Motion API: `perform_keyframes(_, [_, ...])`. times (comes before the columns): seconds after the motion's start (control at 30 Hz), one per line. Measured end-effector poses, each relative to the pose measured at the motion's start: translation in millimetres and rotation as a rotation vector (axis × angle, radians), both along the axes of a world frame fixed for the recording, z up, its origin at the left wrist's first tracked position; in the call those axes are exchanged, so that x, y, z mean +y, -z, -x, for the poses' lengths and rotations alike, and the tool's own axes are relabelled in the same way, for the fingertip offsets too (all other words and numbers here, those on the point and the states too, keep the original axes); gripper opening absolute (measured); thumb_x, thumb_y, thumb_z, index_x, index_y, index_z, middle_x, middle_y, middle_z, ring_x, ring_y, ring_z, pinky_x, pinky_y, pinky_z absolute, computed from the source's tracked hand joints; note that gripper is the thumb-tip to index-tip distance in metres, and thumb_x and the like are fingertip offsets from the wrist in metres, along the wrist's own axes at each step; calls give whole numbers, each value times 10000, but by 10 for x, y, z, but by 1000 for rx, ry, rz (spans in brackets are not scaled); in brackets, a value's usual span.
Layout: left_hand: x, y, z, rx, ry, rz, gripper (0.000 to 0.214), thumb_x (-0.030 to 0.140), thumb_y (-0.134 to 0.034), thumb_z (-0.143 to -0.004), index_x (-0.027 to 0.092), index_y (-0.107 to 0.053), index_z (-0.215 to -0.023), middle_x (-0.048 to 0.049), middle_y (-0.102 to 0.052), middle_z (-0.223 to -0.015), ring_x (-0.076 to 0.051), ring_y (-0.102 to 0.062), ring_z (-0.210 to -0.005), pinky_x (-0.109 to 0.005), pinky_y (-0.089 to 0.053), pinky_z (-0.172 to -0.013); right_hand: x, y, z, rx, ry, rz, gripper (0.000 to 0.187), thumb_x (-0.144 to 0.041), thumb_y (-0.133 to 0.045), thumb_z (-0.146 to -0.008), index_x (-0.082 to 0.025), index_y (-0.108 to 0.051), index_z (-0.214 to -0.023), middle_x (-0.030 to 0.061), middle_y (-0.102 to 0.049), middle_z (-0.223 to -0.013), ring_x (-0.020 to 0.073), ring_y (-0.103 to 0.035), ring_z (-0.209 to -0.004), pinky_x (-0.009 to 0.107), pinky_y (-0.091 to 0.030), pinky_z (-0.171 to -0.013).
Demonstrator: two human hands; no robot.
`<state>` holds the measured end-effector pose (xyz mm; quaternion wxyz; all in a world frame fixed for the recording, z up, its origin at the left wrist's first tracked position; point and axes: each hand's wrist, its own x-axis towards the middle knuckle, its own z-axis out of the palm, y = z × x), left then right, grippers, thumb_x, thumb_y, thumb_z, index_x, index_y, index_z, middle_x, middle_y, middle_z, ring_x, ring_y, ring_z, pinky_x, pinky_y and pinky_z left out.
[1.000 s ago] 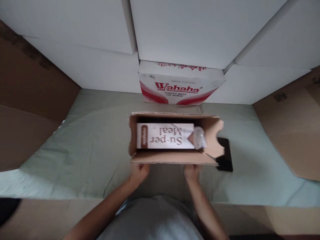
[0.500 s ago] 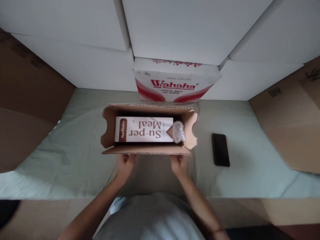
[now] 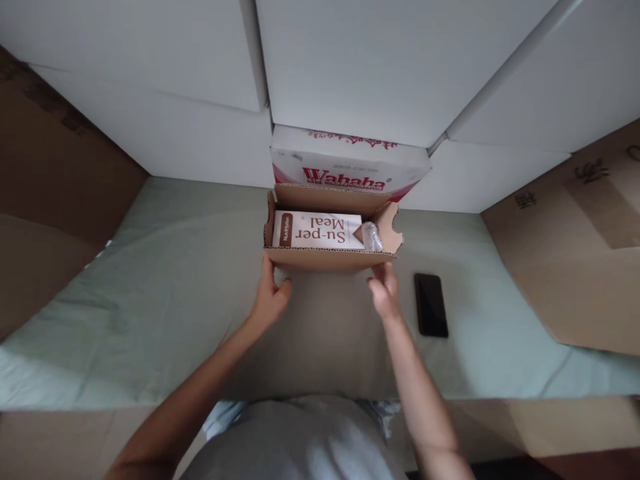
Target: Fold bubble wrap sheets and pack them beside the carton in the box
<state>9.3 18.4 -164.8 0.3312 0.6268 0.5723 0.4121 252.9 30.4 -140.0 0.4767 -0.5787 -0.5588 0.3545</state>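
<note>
An open cardboard box [image 3: 330, 260] stands on the green cloth. Inside it lie a white "Su-per Meal" carton [image 3: 320, 230] and, at its right end, a clear plastic-wrapped item [image 3: 373, 237] whose contents I cannot make out. My left hand [image 3: 271, 297] is at the front left corner of the box, fingertips against it and thumb spread away. Near the front right corner is my right hand [image 3: 385, 290], thumb apart from the fingers, fingertips partly hidden by the box. Neither hand is wrapped round the cardboard.
A white and red Wahaha carton [image 3: 350, 160] stands right behind the box, against white panels [image 3: 345, 60]. On the cloth to the right lies a black phone [image 3: 431, 305]. Large brown cartons flank the cloth at left [image 3: 55, 193] and right [image 3: 575, 247].
The cardboard box has moved away from me and slightly right, up to the Wahaha carton, and now covers its lower part. Both hands followed, and their thumbs have come off the front wall.
</note>
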Motion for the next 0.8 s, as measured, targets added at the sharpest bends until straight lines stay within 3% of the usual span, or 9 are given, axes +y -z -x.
perform_keyframes(0.07, [-3, 41, 64, -104, -36, -7, 754, 173, -443, -791, 229, -101, -1461, -120, -300, -1486, -240, -344, -1355, -451, -299, -1119, 61, -249, -162, -37, 64, -92, 431, -219, -441, -737, -219, -524, -1160, 89, -603, -1204, 221, -571, -1120, 423, -445, -954])
perform_keyframes(0.17, [-26, 121, 141, -209, -84, -29, 733, 209, -513, -779, 251, -208, -1444, -96, -269, -1506, -266, -303, -1372, -489, -258, -1129, 197, -784, -288, -257, 184, -305, 336, -244, -478, -811, -216, -557, -1137, 90, -604, -1193, 213, -597, -1053, 373, -482, -862])
perform_keyframes(0.27, [-94, 205, 159, -262, -105, -28, 721, 226, -540, -777, 273, -244, -1433, -93, -294, -1493, -288, -303, -1369, -525, -272, -1110, 387, -1283, -162, -609, -57, -278, 217, -215, -500, -828, -218, -597, -1022, 47, -674, -956, 167, -637, -770, 308, -487, -721])
perform_keyframes(0.33, [-171, 230, 137, -265, -107, -24, 707, 209, -522, -782, 284, -248, -1429, -93, -309, -1482, -287, -326, -1355, -531, -309, -1088, 533, -1483, 16, -915, -195, -200, 183, -174, -536, -791, -201, -587, -965, 37, -677, -842, 172, -623, -692, 299, -459, -660])
perform_keyframes(0.43, [-314, 184, 82, -193, -97, -65, 699, 155, -482, -776, 272, -249, -1425, -103, -320, -1467, -277, -333, -1348, -529, -349, -1062, 739, -1563, 262, -1339, -353, -44, 209, -84, -498, -763, -151, -576, -945, 90, -682, -805, 223, -638, -704, 308, -415, -609])
perform_keyframes(0.5, [-400, 106, 49, -105, -80, -129, 667, 117, -467, -764, 243, -299, -1397, -117, -342, -1442, -272, -331, -1343, -537, -331, -1071, 848, -1523, 349, -1496, -443, 49, 207, -78, -483, -764, -120, -587, -938, 126, -683, -776, 252, -648, -704, 309, -397, -577])
perform_keyframes(0.63, [-472, -45, -10, 48, -63, -235, 570, 54, -442, -762, 217, -408, -1307, -127, -315, -1437, -269, -297, -1359, -536, -292, -1092, 983, -1383, 369, -1552, -515, 122, 136, -179, -524, -781, -120, -625, -851, 142, -689, -762, 264, -652, -700, 317, -401, -573])
perform_keyframes(0.8, [-379, -33, -106, 106, -21, -227, 572, 22, -442, -755, 222, -453, -1291, -89, -31, -1534, -311, -126, -1425, -520, -305, -1093, 982, -1292, 304, -1455, -363, 53, 209, -205, -528, -760, -135, -619, -935, 125, -697, -816, 255, -641, -735, 328, -409, -617])
